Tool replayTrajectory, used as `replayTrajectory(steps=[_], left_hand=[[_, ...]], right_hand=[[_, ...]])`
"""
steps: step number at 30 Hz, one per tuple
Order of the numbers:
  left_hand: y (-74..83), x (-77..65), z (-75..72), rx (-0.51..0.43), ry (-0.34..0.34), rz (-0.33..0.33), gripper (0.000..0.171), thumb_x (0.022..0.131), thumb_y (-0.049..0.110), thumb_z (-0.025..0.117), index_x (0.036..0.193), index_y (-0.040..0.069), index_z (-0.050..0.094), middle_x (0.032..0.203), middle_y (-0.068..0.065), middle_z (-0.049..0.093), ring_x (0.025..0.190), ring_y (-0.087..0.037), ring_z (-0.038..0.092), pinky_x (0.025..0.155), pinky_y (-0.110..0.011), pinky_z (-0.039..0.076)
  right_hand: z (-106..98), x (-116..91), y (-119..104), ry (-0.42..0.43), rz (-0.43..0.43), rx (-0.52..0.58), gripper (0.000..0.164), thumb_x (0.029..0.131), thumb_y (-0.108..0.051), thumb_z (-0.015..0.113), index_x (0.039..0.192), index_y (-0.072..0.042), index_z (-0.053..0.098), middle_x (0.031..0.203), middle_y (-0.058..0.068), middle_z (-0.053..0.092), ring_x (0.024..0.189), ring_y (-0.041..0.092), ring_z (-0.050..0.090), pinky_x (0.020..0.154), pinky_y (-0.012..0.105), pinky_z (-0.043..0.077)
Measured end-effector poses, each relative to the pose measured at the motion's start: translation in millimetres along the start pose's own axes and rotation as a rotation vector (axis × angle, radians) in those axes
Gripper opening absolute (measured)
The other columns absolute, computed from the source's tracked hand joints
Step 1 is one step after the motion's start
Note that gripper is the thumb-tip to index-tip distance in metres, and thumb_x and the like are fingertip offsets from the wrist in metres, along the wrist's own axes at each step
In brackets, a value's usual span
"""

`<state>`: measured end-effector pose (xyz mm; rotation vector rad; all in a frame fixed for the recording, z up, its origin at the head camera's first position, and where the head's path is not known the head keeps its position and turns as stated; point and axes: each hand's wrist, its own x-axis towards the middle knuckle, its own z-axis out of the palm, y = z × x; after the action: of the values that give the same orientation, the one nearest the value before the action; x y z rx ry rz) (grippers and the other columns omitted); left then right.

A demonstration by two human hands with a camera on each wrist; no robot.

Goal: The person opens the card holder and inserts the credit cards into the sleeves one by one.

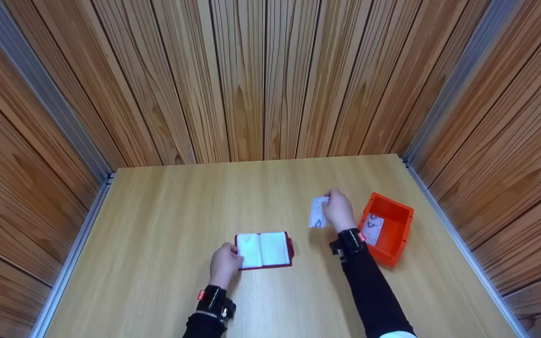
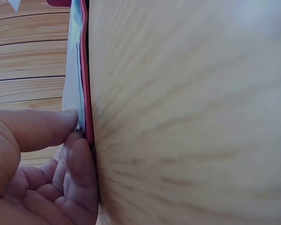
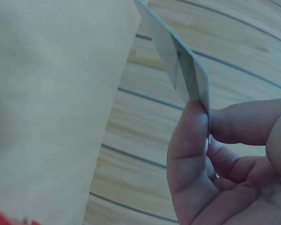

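Note:
A small red-covered booklet (image 1: 261, 250) lies spread on the table, its two white, glossy, sleeve-like pages facing up. At its left edge is my left hand (image 1: 226, 264). In the left wrist view the thumb and index finger pinch the edge of the pages (image 2: 73, 79), just beside the red cover (image 2: 86, 93). Right of the booklet, my right hand (image 1: 338, 210) holds a thin printed card (image 1: 317, 212) above the table. The right wrist view has this card (image 3: 171, 51) seen nearly edge-on, its lower end between thumb and index finger.
An orange bin (image 1: 402, 230) stands to the right of my right forearm, with another printed card (image 1: 372, 228) inside it. The wooden table (image 1: 158, 211) is bounded by plank walls (image 1: 242, 84) at the back and both sides, with metal rails along the side edges.

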<state>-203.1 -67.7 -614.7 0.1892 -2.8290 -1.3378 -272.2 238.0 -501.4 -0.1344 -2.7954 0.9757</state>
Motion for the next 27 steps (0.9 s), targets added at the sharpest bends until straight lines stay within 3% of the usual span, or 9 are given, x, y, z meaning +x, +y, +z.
replayTrajectory(steps=[9, 19, 27], left_hand=[[1.4, 0.4, -0.5, 0.009, -0.016, -0.022, 0.017, 0.079, -0.002, 0.071, 0.094, -0.001, 0.062, 0.079, -0.006, 0.060, 0.074, -0.022, 0.058, 0.068, -0.038, 0.050], [1.2, 0.1, -0.7, 0.008, -0.037, -0.048, 0.018, 0.081, 0.000, 0.070, 0.097, -0.002, 0.062, 0.082, -0.007, 0.060, 0.076, -0.023, 0.058, 0.069, -0.039, 0.050], [0.0, 0.9, -0.7, 0.015, -0.007, 0.001, 0.016, 0.079, -0.001, 0.069, 0.094, -0.003, 0.062, 0.079, -0.006, 0.060, 0.074, -0.023, 0.058, 0.068, -0.038, 0.049]], right_hand=[[29.2, -10.4, -19.0, -0.101, 0.036, 0.031, 0.022, 0.091, 0.000, 0.061, 0.112, 0.006, 0.058, 0.105, 0.023, 0.064, 0.098, 0.037, 0.062, 0.086, 0.047, 0.049], [63.9, -27.3, -35.8, -0.161, 0.008, 0.066, 0.016, 0.091, 0.000, 0.062, 0.107, 0.003, 0.060, 0.100, 0.017, 0.065, 0.093, 0.032, 0.063, 0.082, 0.044, 0.052], [84.2, -39.2, -43.8, -0.201, -0.092, 0.049, 0.017, 0.088, -0.001, 0.065, 0.104, 0.004, 0.060, 0.086, 0.011, 0.062, 0.079, 0.027, 0.059, 0.073, 0.041, 0.050]])
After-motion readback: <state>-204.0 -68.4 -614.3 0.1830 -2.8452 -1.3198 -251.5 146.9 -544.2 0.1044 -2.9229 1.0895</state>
